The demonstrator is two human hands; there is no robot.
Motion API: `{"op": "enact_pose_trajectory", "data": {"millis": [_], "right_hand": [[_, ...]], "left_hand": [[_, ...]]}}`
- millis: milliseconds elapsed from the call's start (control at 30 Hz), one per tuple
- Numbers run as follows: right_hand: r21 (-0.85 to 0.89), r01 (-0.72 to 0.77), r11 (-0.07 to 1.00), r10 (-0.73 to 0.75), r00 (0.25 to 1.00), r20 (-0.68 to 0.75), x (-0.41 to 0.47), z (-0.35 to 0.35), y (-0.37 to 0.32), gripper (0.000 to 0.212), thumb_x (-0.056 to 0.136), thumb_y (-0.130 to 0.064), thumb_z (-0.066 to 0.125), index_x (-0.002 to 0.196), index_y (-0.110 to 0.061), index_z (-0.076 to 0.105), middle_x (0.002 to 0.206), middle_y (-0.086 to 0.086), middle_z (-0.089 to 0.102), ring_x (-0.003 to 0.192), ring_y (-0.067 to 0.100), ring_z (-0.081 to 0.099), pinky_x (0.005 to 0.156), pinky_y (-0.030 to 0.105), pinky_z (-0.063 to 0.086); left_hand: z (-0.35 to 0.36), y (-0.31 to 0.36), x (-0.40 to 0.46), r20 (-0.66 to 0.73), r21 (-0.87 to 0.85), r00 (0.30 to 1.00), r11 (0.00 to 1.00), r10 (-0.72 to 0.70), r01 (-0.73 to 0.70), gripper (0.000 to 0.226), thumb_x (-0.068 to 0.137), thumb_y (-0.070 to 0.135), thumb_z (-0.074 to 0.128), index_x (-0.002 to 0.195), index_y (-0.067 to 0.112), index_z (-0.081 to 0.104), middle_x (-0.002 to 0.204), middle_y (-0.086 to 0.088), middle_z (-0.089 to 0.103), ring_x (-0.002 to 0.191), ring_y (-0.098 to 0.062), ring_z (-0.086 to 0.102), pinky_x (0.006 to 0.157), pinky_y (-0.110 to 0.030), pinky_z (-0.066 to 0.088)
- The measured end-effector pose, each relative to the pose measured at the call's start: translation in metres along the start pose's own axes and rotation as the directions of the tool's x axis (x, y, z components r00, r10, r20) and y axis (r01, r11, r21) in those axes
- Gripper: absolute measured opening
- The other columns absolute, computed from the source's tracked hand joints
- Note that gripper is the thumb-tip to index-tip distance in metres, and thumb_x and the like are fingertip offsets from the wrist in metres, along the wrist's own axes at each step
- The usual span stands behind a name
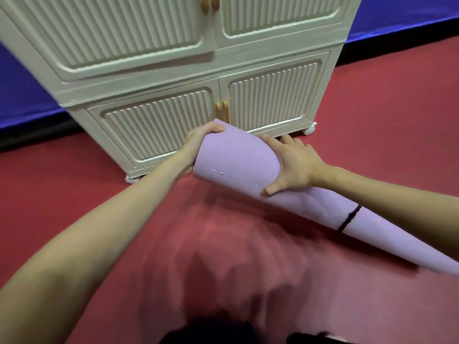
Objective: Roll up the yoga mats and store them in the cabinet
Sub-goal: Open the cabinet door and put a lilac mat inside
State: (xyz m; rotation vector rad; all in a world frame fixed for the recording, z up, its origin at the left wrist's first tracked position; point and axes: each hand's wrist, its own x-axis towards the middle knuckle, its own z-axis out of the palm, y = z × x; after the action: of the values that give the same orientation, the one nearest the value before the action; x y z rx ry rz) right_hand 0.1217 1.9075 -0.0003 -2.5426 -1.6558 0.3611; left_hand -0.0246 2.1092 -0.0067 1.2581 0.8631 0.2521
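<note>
You are kneeling or crouching over a red floor (99, 184) with a smooth, faintly matte, vinyl-like surface, your shadow is falling across the patch nearest you, and something dark and blurred is sitting at the very bottom edge, too unclear to name. In front of the cream cabinet (154, 70) you are holding a rolled lilac yoga mat (238, 160), a foam cylinder with a fine ribbed grain and a few small nicks in its skin. The roll is running diagonally, its far end pointing up toward the cabinet's lower doors and its long body slanting away to your right, where a thin black band (349, 218) is circling it. The end near the cabinet is looking looser and wider than the banded part.

Your left hand (198, 142) is cupping the far end of the roll, thumb curled over the top edge. Your right hand (290, 165) is wrapping the roll's right side, fingers spread over the back and thumb pressing the front.

Beyond the mat, the cabinet is showing glossy moulded panels with vertical fluting, rounded frames, closed doors on two tiers, paired tan wooden handles (221, 111) at the centre seam, and small white castors (310, 129) resting on the floor. Behind the cabinet, a black strip and blue padding (22, 90) are edging the floor.
</note>
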Motion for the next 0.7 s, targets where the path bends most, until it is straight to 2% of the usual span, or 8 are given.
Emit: {"op": "enact_pose_trajectory", "data": {"millis": [100,167,267,333,400,533,633,700], "right_hand": [[0.105,0.001,0.994,0.004,0.999,-0.041,0.015,-0.021,0.008,0.129,0.036,-0.074,0.077,0.145,-0.044,0.016,0.114,0.008,0.047,0.112,0.036,0.048,0.089,0.048,0.045],[0.157,-0.005,0.988,0.015,0.998,-0.066,0.021,-0.035,0.013,0.127,0.037,-0.071,0.079,0.144,-0.043,0.017,0.108,0.008,0.046,0.111,0.037,0.05,0.089,0.048,0.046],[0.201,-0.031,0.979,0.048,0.995,-0.083,0.025,-0.05,0.022,0.127,0.039,-0.07,0.081,0.145,-0.044,0.016,0.1,0.004,0.04,0.108,0.038,0.051,0.09,0.047,0.046],[0.206,-0.032,0.978,0.053,0.994,-0.098,0.028,-0.055,0.029,0.127,0.038,-0.073,0.08,0.145,-0.045,0.017,0.099,0.007,0.044,0.106,0.038,0.051,0.087,0.045,0.046],[0.228,-0.044,0.973,0.07,0.992,-0.104,0.029,-0.06,0.035,0.125,0.039,-0.072,0.08,0.143,-0.046,0.016,0.102,0.009,0.047,0.106,0.037,0.05,0.084,0.043,0.044],[0.254,-0.081,0.964,0.113,0.987,-0.114,0.026,-0.068,0.038,0.123,0.038,-0.072,0.081,0.14,-0.05,0.016,0.107,0.009,0.048,0.109,0.038,0.051,0.087,0.049,0.044],[0.273,-0.096,0.957,0.137,0.981,-0.134,0.023,-0.07,0.036,0.122,0.038,-0.07,0.081,0.14,-0.05,0.018,0.106,0.007,0.044,0.111,0.039,0.05,0.093,0.054,0.043],[0.282,-0.103,0.954,0.149,0.978,-0.147,0.021,-0.071,0.034,0.122,0.039,-0.068,0.082,0.141,-0.048,0.02,0.107,0.008,0.043,0.111,0.039,0.049,0.093,0.054,0.041]], "left_hand": [[0.013,0.049,-0.008,-0.008,0.153,0.991,0.98,0.133,-0.13,0.044,0.061,0.039,0.073,0.098,0.016,0.071,0.096,-0.009,0.069,0.084,-0.019,0.063,0.075,-0.029,0.045],[0.02,0.079,-0.008,-0.149,0.293,0.926,0.91,0.346,-0.293,0.037,0.07,0.031,0.074,0.102,0.012,0.071,0.096,-0.003,0.069,0.086,-0.01,0.061,0.076,-0.018,0.046],[0.025,0.12,-0.009,-0.347,0.502,0.618,0.696,0.705,-0.513,0.033,0.077,0.02,0.07,0.108,0.009,0.066,0.1,-0.001,0.066,0.082,-0.006,0.061,0.079,-0.018,0.051],[0.03,0.147,-0.006,-0.371,0.569,0.471,0.596,0.801,-0.566,0.035,0.076,0.02,0.062,0.109,0.008,0.063,0.099,-0.002,0.065,0.079,-0.008,0.059,0.081,-0.029,0.054],[0.04,0.17,-0.001,-0.389,0.557,0.432,0.582,0.813,-0.593,0.044,0.073,0.02,0.059,0.114,0.004,0.059,0.101,-0.004,0.062,0.083,-0.012,0.058,0.085,-0.032,0.052],[0.062,0.191,0.006,-0.468,0.511,0.427,0.631,0.774,-0.584,0.053,0.066,0.016,0.057,0.118,0.004,0.056,0.107,-0.009,0.063,0.089,-0.018,0.059,0.088,-0.034,0.05],[0.069,0.193,0.003,-0.496,0.503,0.434,0.656,0.752,-0.563,0.044,0.065,0.016,0.054,0.108,0.009,0.055,0.099,-0.006,0.061,0.08,-0.015,0.055,0.082,-0.036,0.051],[0.071,0.193,-0.004,-0.508,0.519,0.407,0.646,0.759,-0.559,0.021,0.07,0.019,0.053,0.091,0.017,0.054,0.087,-0.002,0.058,0.072,-0.012,0.051,0.079,-0.037,0.049]]}}
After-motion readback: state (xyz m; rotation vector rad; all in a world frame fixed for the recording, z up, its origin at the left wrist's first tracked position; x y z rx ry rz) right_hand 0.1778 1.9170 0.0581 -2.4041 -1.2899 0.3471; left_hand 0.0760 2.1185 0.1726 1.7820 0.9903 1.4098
